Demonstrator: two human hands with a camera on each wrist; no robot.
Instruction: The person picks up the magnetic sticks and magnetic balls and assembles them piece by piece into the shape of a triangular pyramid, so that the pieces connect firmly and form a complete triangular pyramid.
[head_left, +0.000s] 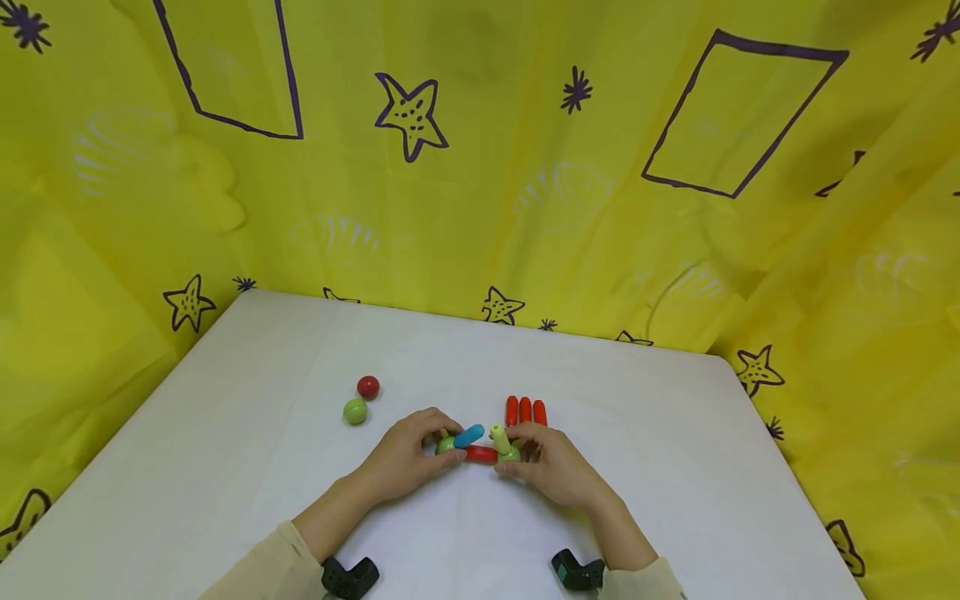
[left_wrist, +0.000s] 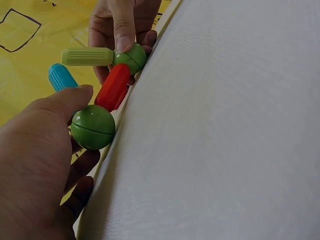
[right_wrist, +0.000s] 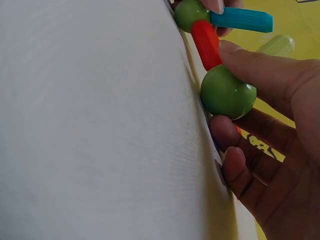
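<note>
Both forearms reach in low over the white tabletop (head_left: 300,467). The left hand (head_left: 408,454) pinches a green ball (left_wrist: 93,127) bearing a blue rod (head_left: 469,435). The right hand (head_left: 551,462) pinches another green ball (right_wrist: 227,92) with a pale green rod (head_left: 499,436); a red rod (head_left: 482,454) joins the balls mid-table.

Free room: bare white table (head_left: 247,467) at 9 o'clock and at 3 o'clock of the hands.
Obstacles: three red rods (head_left: 525,410) at 12 o'clock, just beside the right hand (head_left: 555,467); red ball (head_left: 367,387) and green ball (head_left: 355,411) at 10 o'clock of the left hand (head_left: 408,454).
Wall: yellow cloth (head_left: 480,167) behind the far edge.
</note>
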